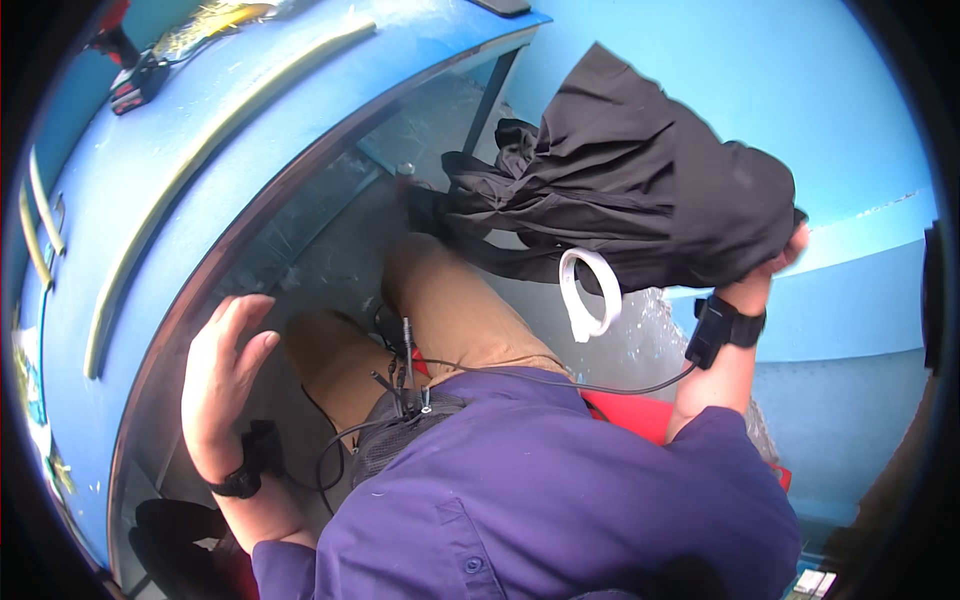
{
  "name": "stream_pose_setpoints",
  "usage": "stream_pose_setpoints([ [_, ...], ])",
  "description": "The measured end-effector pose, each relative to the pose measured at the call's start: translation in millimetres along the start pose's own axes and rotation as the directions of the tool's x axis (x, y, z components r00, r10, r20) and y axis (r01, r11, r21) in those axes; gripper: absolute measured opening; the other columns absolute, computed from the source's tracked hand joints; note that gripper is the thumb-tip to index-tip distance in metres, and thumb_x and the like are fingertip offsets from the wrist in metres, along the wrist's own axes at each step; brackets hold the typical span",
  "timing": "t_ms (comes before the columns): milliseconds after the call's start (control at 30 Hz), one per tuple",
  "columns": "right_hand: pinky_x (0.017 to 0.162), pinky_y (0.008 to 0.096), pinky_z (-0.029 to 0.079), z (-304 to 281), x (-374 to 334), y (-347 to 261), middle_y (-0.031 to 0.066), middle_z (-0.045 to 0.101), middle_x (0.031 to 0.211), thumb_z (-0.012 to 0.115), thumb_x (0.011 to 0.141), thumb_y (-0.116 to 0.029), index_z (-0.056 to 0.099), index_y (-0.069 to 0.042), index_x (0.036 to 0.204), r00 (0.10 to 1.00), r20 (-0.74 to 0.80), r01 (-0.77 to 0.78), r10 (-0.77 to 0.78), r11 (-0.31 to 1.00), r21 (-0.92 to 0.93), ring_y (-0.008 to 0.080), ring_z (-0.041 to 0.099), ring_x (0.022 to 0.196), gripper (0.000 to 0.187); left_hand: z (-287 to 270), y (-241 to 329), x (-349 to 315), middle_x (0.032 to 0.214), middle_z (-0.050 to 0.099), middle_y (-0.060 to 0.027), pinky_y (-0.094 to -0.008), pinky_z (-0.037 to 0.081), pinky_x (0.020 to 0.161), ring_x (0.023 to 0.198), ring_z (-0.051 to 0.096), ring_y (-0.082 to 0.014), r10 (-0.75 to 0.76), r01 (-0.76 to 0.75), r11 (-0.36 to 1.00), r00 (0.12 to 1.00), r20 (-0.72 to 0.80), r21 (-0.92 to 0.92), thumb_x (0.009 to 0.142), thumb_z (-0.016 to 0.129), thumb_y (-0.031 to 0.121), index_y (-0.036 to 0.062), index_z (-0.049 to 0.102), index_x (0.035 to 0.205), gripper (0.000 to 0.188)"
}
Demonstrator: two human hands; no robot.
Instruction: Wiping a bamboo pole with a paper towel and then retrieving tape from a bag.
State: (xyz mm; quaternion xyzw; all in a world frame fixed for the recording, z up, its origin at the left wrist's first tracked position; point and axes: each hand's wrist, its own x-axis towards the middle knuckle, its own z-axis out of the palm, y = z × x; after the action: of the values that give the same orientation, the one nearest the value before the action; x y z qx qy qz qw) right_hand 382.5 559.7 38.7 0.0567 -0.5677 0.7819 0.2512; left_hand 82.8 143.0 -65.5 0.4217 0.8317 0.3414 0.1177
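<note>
A large bundle of black fabric (640, 190), gathered into folds and pleats, is held up at the right in front of the blue wall. My right hand (787, 252) grips its right end; the cloth hides most of the fingers. Against the lower edge of the fabric shows a white ring (584, 328); how it is attached, if at all, I cannot tell. My left hand (222, 365) is raised beside the table edge at the left, open, with its fingers loosely bent, thumb apart and nothing in it. Black straps with small boxes circle both wrists.
A blue table (250, 60) curves along the left, with a long pale yellow strip (180, 175) on it. A red and black power tool (135, 80) stands at its far left. Cables run from a black pouch (400, 440) at my waist. A red seat (635, 415) is under me.
</note>
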Motion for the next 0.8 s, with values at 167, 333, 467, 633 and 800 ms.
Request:
stream_pose_setpoints([
  [167,0.099,0.0372,0.047,58,59,71,0.0165,0.062,0.121,0.051,0.095,-0.019,0.053,0.007,0.125,0.953,0.178,-0.271,0.245,0.952,0.144,0.0239,0.062,0.107,0.040,12,-20,10,0.103,0.064,-0.0091,-0.0320,0.047,0.089,0.098,0.061,-0.0177,0.176,-0.149,0.959,0.980,0.095,-0.240,0.089,0.067,0.018,-0.0005,0.061,0.112,0.030],
  [333,0.094,0.0375,0.051,101,58,98,0.0163,0.063,0.120,0.049,0.093,-0.022,0.051,0.006,0.127,0.963,0.241,-0.218,0.117,0.865,0.451,0.0246,0.064,0.105,0.044,87,-22,59,0.118,0.062,-0.0155,-0.0379,0.047,0.095,0.110,0.059,-0.0244,0.304,-0.117,0.819,0.919,0.252,-0.561,0.092,0.066,0.026,-0.0025,0.054,0.126,0.046],
  [467,0.092,0.0367,0.051,78,51,99,0.0157,0.065,0.117,0.047,0.093,-0.023,0.053,0.007,0.126,0.970,0.243,-0.127,0.029,0.907,0.402,0.0243,0.064,0.103,0.044,93,5,75,0.114,0.063,-0.0181,-0.0372,0.048,0.093,0.108,0.061,-0.0249,0.338,-0.140,0.901,0.821,0.461,-0.411,0.092,0.066,0.035,-0.0003,0.050,0.130,0.054],
  [633,0.095,0.0360,0.050,86,39,106,0.0166,0.062,0.120,0.053,0.088,-0.025,0.049,0.006,0.129,0.995,0.005,-0.099,0.101,0.959,0.265,0.0253,0.062,0.109,0.051,101,4,73,0.131,0.057,-0.0168,-0.0384,0.041,0.104,0.123,0.052,-0.0262,0.260,0.050,0.850,0.826,0.500,-0.524,0.088,0.069,0.044,0.0012,0.045,0.138,0.071],
  [800,0.094,0.0349,0.051,90,37,104,0.0138,0.065,0.117,0.053,0.089,-0.013,0.055,0.003,0.125,0.998,0.035,-0.052,0.045,0.967,0.251,0.0228,0.064,0.107,0.040,121,-1,75,0.138,0.050,-0.0222,-0.0398,0.037,0.109,0.132,0.046,-0.0305,0.284,0.058,0.810,0.832,0.477,-0.583,0.086,0.070,0.048,-0.0011,0.040,0.139,0.078],
])
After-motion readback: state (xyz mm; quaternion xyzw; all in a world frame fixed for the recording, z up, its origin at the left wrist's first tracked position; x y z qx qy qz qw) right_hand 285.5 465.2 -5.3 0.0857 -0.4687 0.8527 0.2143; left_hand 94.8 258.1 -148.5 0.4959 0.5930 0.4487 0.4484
